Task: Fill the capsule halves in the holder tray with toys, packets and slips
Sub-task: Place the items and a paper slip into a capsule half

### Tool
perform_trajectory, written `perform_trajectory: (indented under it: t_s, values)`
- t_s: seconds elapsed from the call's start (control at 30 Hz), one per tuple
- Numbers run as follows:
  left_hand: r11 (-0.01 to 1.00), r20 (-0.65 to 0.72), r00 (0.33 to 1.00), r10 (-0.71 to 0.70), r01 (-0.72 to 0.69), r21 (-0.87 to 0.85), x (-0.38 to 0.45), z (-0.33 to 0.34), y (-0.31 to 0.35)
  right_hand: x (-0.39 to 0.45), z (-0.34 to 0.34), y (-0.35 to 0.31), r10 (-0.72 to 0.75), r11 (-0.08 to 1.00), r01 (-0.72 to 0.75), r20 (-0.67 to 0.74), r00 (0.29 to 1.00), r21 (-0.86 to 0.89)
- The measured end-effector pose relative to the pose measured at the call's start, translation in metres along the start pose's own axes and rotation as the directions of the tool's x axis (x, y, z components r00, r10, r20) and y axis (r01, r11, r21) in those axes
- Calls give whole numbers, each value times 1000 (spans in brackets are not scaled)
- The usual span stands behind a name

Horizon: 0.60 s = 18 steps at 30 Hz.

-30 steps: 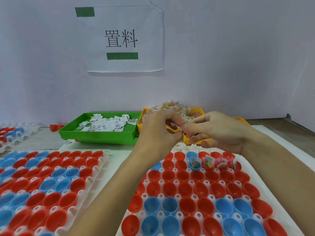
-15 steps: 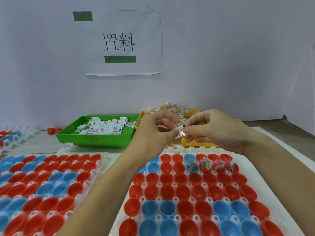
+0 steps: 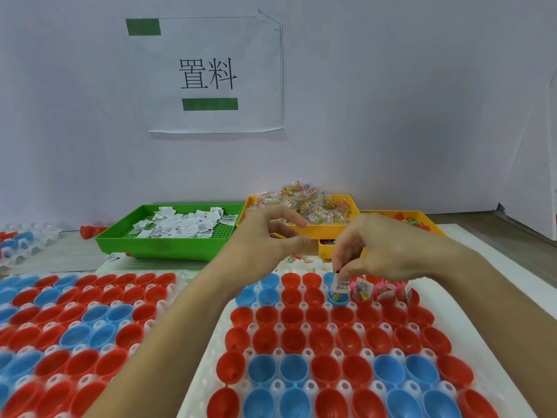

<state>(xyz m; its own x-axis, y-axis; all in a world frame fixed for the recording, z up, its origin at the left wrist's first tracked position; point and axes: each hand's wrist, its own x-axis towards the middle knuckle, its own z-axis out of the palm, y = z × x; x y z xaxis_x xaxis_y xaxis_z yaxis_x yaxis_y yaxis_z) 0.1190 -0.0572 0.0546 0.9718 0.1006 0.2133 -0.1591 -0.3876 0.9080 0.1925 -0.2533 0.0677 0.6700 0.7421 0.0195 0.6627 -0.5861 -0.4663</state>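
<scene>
From my head camera: my right hand (image 3: 388, 251) pinches a printed slip (image 3: 341, 284) between thumb and fingertips, its lower end inside a blue capsule half (image 3: 338, 297) at one o'clock on the white holder tray (image 3: 211, 351). My left hand (image 3: 265, 236), at twelve o'clock, hovers loosely curled, holding nothing.

Two bare forearms come into shot from the near edge, no sleeves showing on either. The left hand (image 3: 265, 239) and right hand (image 3: 388, 251) carry no gloves, rings or watch. Nails look short and plain, though blur makes that uncertain.
</scene>
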Motion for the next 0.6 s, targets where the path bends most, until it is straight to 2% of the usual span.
perform_trajectory:
  t_s: [0.6]
  values:
    - [998, 4, 999, 48, -48, 36, 1, -7, -1, 8, 16, -4, 17, 994, -7, 90, 996, -106]
